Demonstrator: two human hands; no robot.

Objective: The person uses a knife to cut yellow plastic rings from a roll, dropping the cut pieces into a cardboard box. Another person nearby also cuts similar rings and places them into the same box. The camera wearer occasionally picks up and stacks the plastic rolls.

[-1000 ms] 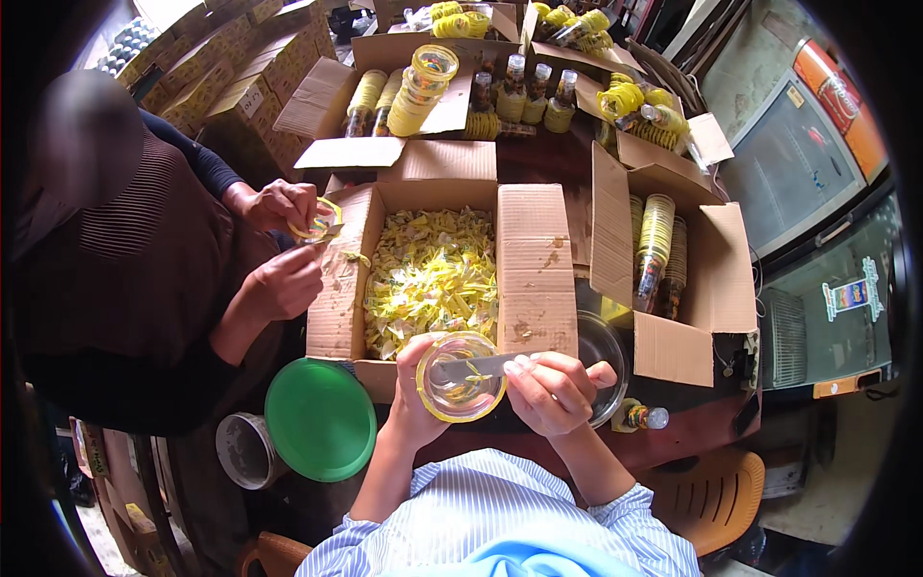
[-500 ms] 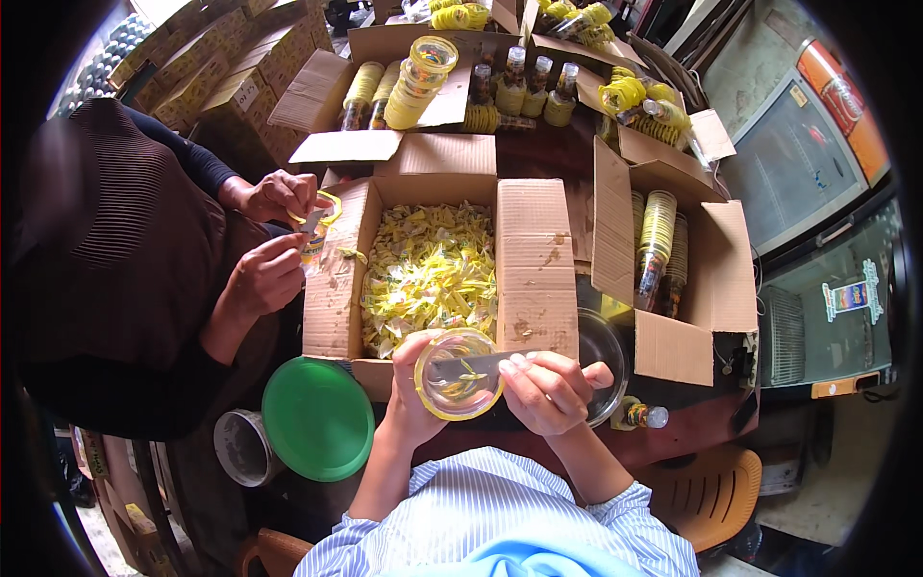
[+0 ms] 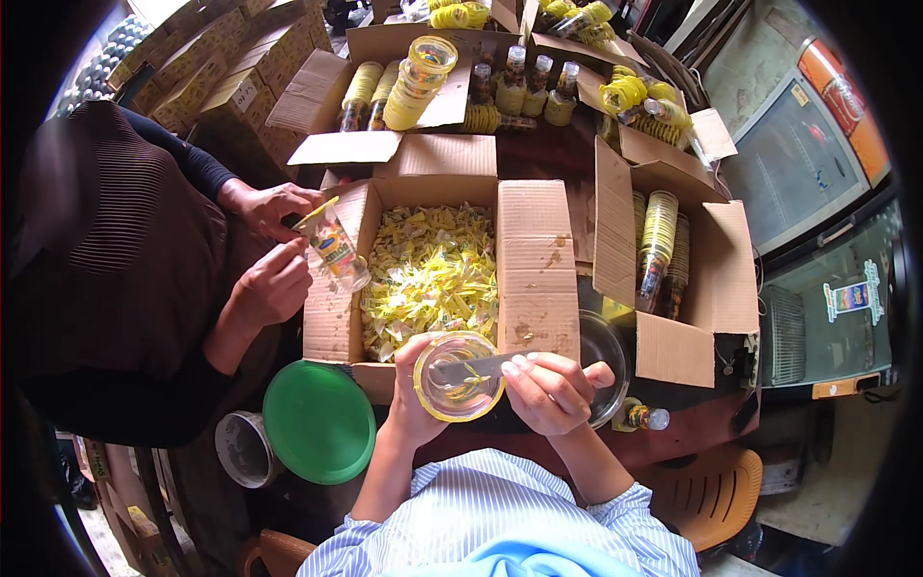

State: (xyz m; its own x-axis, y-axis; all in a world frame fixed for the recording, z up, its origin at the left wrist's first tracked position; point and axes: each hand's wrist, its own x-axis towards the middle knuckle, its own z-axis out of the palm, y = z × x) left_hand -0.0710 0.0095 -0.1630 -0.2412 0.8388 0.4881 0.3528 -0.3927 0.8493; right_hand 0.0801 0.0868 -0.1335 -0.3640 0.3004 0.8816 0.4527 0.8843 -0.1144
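My left hand [image 3: 413, 394] is wrapped round a clear plastic cup [image 3: 456, 406] with a yellow rim, its mouth turned toward me. In my right hand [image 3: 552, 390] is a flat grey blade [image 3: 490, 366], pinched between thumb and fingers and lying across the cup's mouth. A small yellow-green strip [image 3: 471, 371] shows against the blade. Just beyond my hands stands an open cardboard box [image 3: 538, 279] filled with yellow plastic scraps [image 3: 428, 279].
At the left a co-worker's hands [image 3: 274, 269] hold a printed clear cup [image 3: 336, 252]. A green round lid [image 3: 319, 423] and a white bucket [image 3: 247, 447] are below. Cup stacks [image 3: 658, 245] fill the right box. A black bowl [image 3: 604, 370] lies beside my right hand.
The co-worker's cup has tilted so that its printed side shows and its base points toward the box. My own hands have stayed almost still, with the blade over the cup.
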